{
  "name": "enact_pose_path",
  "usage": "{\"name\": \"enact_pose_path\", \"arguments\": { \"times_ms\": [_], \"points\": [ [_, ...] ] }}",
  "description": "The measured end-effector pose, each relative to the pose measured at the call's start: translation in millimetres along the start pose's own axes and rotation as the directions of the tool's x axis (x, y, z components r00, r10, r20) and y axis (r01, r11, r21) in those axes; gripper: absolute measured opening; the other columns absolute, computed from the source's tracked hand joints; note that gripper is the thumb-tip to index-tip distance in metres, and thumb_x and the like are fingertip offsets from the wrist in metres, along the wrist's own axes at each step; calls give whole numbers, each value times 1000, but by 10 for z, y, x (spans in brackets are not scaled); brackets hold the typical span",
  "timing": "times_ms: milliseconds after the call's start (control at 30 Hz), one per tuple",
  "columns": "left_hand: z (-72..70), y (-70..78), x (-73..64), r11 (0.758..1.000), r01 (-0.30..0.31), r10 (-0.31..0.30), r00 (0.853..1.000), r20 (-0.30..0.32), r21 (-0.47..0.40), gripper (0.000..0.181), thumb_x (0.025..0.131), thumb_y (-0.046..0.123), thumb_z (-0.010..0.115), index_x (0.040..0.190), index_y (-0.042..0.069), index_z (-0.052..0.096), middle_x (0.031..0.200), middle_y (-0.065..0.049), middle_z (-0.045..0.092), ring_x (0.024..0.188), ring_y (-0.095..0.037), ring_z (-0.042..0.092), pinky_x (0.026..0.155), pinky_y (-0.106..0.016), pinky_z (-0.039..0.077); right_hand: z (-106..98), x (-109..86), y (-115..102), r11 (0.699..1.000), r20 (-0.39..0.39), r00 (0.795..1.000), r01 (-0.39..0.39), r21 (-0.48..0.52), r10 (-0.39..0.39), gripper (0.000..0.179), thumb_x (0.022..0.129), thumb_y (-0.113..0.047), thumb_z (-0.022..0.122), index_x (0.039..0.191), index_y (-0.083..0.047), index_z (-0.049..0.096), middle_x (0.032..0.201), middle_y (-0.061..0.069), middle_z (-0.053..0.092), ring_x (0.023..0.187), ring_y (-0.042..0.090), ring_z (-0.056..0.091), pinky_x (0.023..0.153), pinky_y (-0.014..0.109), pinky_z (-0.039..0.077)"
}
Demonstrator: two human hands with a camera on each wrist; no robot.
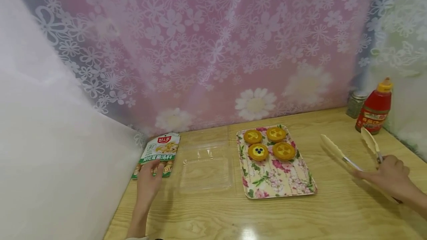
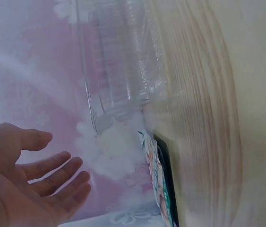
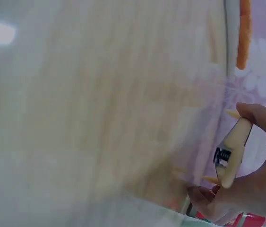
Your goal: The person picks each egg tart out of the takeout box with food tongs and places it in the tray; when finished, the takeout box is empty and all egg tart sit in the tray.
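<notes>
My right hand (image 1: pixel 393 177) grips a pair of tongs (image 1: pixel 338 154) between thumb and fingers, its two pale arms spread wide and aimed away from me. In the right wrist view the tongs' hinge end (image 3: pixel 234 151) shows inside the hand. My left hand (image 1: pixel 149 179) overlaps a green and white food packet (image 1: pixel 168 147) in the head view. The left wrist view has that hand's fingers loosely spread with nothing in them, apart from the packet (image 2: pixel 157 179). Between the hands lie a clear plastic container (image 1: pixel 207 187) and a floral tray (image 1: pixel 260 192) bearing several round yellow tarts (image 1: pixel 284 151).
Behind the tongs, at the back right, stand a red sauce bottle (image 1: pixel 374 110) with a yellow cap and a small jar (image 1: pixel 356 105). A flowered pink curtain (image 1: pixel 213 47) closes off the back of the wooden table (image 1: pixel 207 217). White sheeting (image 1: pixel 60 151) hangs on the left.
</notes>
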State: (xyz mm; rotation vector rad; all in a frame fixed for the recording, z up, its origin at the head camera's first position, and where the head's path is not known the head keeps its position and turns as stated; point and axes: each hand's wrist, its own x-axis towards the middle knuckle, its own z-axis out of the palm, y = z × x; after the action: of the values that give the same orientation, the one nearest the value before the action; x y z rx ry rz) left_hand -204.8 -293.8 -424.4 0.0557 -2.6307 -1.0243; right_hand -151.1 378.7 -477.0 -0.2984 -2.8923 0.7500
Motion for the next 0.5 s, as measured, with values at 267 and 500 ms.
{"name": "enact_pose_path", "arguments": {
  "times_ms": [267, 500],
  "points": [
    [77, 76, -43, 958, -258, 261, 965, -8, 125, 39, 105, 16, 65, 139, -2, 60, 143, -27, 56, 136, -47, 48, 108, -65, 41, 161, -75, -75, 995, 63, 997, -51, 80, 46, 96, 88, -68, 71, 94, 19, 30, 91, 40, 28, 84, 56, 34, 64, 55, 36],
    [149, 109, -52, 814, -527, 554, 830, -55, 244, 48, 96, 8, 75, 141, -4, 61, 146, -26, 56, 139, -46, 47, 108, -65, 41, 200, -90, -69, 997, -1, 1000, 19, 80, -19, 135, 90, -64, 72, 154, 17, -14, 147, 59, -8, 130, 82, -3, 94, 90, 10]
  ]
}}
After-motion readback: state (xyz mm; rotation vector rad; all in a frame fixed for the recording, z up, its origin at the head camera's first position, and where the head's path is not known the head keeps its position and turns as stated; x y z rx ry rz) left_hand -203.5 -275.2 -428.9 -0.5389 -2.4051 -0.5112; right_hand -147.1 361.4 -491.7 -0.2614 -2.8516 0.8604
